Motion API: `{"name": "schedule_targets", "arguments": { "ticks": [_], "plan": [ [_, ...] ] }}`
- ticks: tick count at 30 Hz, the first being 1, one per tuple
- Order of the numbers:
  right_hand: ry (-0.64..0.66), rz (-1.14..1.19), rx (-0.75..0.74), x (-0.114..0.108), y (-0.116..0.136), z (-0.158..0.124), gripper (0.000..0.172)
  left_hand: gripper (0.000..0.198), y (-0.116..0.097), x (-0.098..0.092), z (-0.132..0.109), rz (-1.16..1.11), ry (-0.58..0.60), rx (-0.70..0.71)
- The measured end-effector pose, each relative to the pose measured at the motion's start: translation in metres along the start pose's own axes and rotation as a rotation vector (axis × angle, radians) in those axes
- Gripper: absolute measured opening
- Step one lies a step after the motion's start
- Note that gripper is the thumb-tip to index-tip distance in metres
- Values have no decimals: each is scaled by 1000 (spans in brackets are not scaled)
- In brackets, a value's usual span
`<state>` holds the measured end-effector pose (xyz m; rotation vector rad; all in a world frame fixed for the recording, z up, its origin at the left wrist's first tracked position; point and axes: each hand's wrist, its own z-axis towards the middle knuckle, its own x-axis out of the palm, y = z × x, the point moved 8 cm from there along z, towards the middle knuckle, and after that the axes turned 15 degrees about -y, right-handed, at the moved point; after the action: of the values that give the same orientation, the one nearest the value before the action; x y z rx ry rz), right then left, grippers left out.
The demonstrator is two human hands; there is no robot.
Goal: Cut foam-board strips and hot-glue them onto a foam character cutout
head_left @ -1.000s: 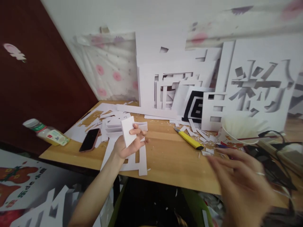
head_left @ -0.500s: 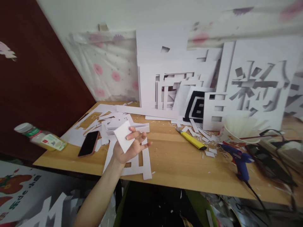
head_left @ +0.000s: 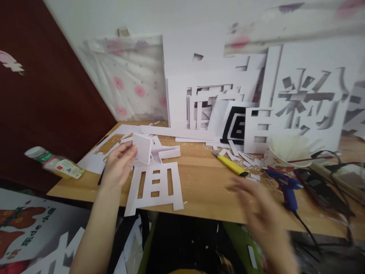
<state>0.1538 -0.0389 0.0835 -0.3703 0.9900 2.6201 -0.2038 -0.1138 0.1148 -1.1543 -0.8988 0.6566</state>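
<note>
My left hand (head_left: 121,161) pinches a small square white foam board piece (head_left: 142,148) by its left edge, holding it tilted above the table. Below it lies a white cut-out character (head_left: 162,186) with slots, its lower end at the table's front edge. My right hand (head_left: 253,201), smeared by motion, is over the front of the table with no object visible in it. Nearest to it are a yellow utility knife (head_left: 230,163) and a blue glue gun (head_left: 286,186). A phone lies mostly hidden behind my left hand.
White cut-out boards (head_left: 310,95) lean along the wall. Scraps (head_left: 238,152) litter the wooden table (head_left: 205,182). A paper cup (head_left: 273,158) holding glue sticks stands right, near cables and a dark pouch-like item (head_left: 322,190). A bottle (head_left: 57,163) is at the left.
My left hand has moved left and turned, now pinching the foam board piece by its edge instead of having it on the palm. My right hand has come into view from the lower right.
</note>
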Motion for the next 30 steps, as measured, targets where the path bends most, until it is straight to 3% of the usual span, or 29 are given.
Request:
{"name": "schedule_targets", "arguments": {
  "ticks": [4,6,8,13,18,23,27,30],
  "plan": [
    [512,22,-145,113,24,-47,39,29,3,2,-13,31,-8,-10],
    [615,-93,-140,147,20,-64,42,31,3,-3,-17,109,3,-4],
    [647,-178,-130,160,13,-72,42,33,4,-10,-19,203,22,10],
    [653,-152,-181,158,17,-81,57,37,15,-6,-19,267,67,3],
    [659,-139,-154,159,17,-80,42,37,17,21,-28,422,182,32],
    [626,-178,-130,123,-8,-75,35,32,12,43,-40,606,319,154],
    [584,-216,-34,87,-34,-72,30,22,18,81,-51,624,403,276],
    [556,-228,14,71,-45,-70,28,14,32,133,-62,628,497,403]
  ]
}}
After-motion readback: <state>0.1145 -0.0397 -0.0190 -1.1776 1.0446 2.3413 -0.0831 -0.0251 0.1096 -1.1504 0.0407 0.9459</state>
